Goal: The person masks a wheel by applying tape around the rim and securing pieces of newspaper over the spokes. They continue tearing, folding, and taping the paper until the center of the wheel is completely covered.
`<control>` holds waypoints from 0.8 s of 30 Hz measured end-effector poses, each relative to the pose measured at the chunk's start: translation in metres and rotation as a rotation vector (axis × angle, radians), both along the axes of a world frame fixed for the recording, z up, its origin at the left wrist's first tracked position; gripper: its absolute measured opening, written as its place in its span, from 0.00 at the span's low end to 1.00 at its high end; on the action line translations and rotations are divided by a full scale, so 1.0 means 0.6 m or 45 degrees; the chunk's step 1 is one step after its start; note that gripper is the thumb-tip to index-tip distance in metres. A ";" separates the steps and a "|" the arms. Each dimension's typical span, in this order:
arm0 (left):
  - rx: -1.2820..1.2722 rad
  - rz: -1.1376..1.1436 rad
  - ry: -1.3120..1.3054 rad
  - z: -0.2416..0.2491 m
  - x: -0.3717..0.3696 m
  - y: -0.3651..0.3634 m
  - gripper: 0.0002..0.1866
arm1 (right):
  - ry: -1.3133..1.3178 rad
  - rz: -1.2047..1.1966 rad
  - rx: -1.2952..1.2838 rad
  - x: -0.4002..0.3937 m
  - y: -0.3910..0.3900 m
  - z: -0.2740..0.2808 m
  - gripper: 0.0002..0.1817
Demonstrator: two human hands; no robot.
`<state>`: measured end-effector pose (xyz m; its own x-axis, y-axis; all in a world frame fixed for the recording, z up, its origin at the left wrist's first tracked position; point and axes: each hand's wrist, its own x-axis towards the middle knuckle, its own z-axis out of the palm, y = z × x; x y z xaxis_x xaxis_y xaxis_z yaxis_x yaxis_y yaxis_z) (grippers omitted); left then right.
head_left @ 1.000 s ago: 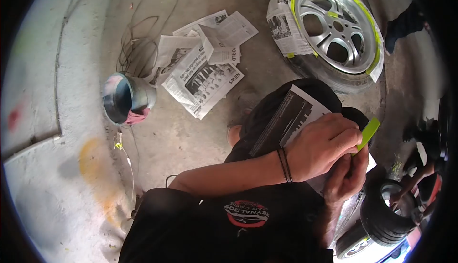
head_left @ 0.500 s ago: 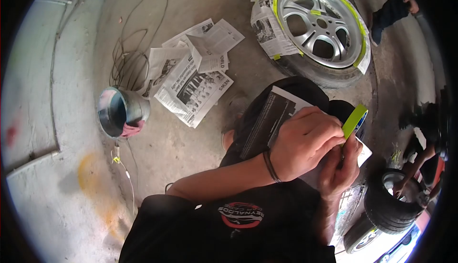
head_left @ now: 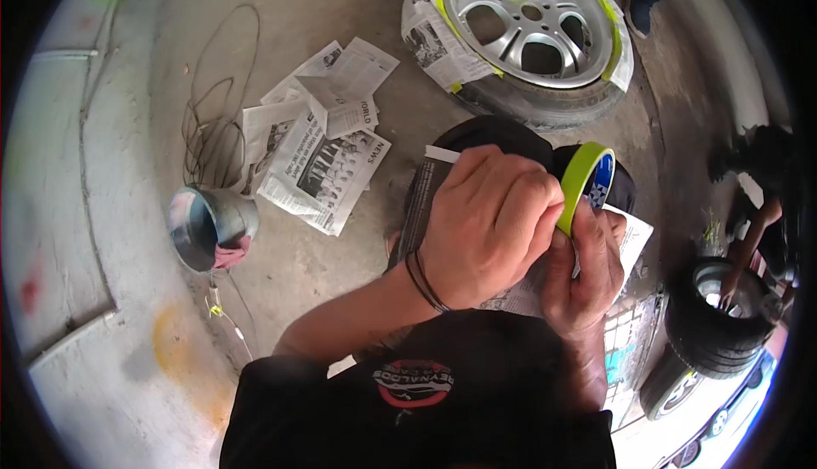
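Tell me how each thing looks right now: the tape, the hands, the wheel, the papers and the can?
tape roll: upright on edge, gripped by both hands
left hand: closed, fingers on the roll
right hand: closed around the roll from below
newspaper sheet: lying on the lap under the hands
wheel: flat on the floor, tyre masked with newspaper and green tape
loose newspapers: spread on the floor
metal can: tipped on its side, pink rag inside

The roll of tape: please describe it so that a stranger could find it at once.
Start at the big masked wheel lying on the concrete floor, then look below it to the two hands together. The tape roll sits between the left hand and right hand, bright yellow-green with a blue core.
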<state>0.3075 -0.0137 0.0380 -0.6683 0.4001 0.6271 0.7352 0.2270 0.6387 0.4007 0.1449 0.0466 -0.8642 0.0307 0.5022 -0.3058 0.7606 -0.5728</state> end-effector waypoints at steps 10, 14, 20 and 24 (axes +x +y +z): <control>0.257 -0.052 -0.458 0.008 0.031 -0.024 0.23 | -0.039 -0.026 0.026 -0.004 0.001 -0.002 0.28; -0.049 0.047 -0.227 0.032 0.034 -0.034 0.16 | -0.054 0.034 0.075 0.005 -0.013 0.013 0.27; -0.032 -0.051 -0.364 0.059 0.052 -0.047 0.12 | -0.094 0.142 0.051 0.005 0.010 0.061 0.23; 0.173 -0.363 -0.797 0.080 0.074 -0.102 0.10 | -0.148 0.768 -0.603 0.030 0.074 0.092 0.10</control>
<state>0.3518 -0.0750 0.0857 -0.8008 0.5588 0.2156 0.2390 -0.0319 0.9705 0.4186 0.1890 0.1016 -0.8459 -0.2734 0.4579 -0.5073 0.1479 -0.8490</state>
